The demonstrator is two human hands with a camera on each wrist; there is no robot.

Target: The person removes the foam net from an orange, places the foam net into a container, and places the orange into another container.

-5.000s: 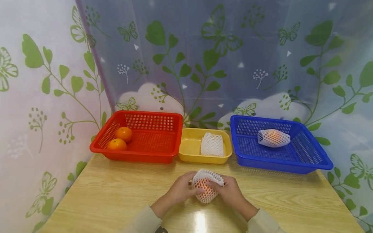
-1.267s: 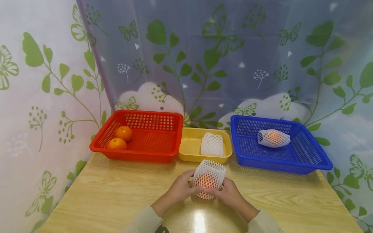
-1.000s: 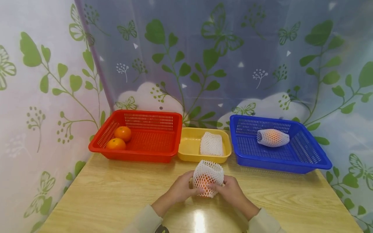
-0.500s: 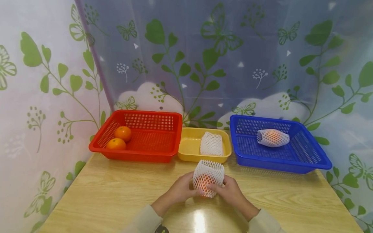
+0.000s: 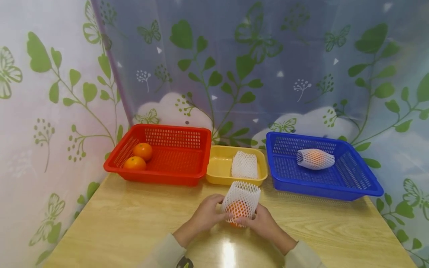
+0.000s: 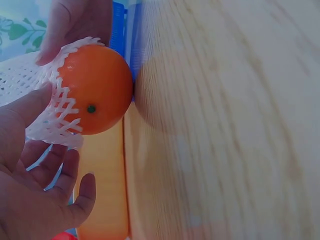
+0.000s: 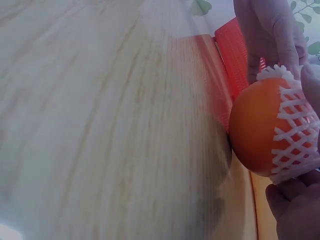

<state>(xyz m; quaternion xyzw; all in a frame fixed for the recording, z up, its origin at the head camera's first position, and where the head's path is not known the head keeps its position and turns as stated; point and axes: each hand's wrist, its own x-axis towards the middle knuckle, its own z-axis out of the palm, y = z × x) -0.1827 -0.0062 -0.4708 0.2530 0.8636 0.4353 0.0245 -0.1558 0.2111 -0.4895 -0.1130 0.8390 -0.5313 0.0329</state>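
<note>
Between my two hands an orange (image 6: 97,90) touches the wooden table, partly inside a white foam net sleeve (image 5: 242,193). The net stands up beyond the fruit, while the orange's underside pokes out bare in both wrist views. My left hand (image 5: 207,214) holds the net from the left, thumb on the near side. From the right my right hand (image 5: 264,223) grips it, its thumb also in front. Just behind is a yellow tray (image 5: 218,180), where another foam net (image 5: 244,165) lies flat.
At the back left, a red basket (image 5: 161,176) holds two bare oranges (image 5: 143,151). At the back right, a blue basket (image 5: 325,190) contains a net-wrapped orange (image 5: 315,159). A patterned curtain (image 5: 214,74) hangs behind them.
The net, bunched over the orange five seconds ago, now stands upright above it. Since half a second ago the orange's bottom has come into view below the net; both hands keep hold.
</note>
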